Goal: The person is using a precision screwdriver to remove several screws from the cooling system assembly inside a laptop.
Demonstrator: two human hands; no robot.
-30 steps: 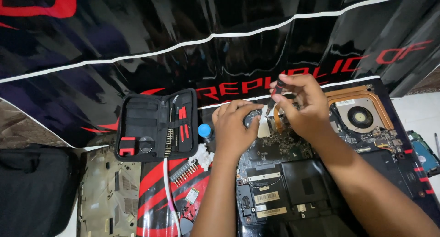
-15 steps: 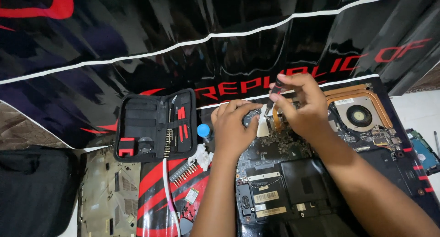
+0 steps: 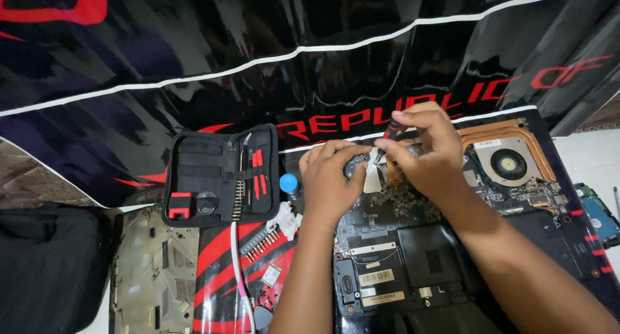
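Both hands are working over the opened laptop (image 3: 452, 243) lying toward the counter's right edge. The left hand (image 3: 329, 179) is resting curled on the circuit board, fingers pressing down. The right hand (image 3: 426, 150) is pinching a slim screwdriver (image 3: 392, 128), closed around it, above a pale strip (image 3: 373, 172). An open tool case (image 3: 219, 176) is lying just left of the laptop

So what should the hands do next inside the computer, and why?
Probably ease the white plastic pry tool a little further under the part on the laptop board. The right hand pinches it from above while the left hand steadies the spot beside the copper pipes.
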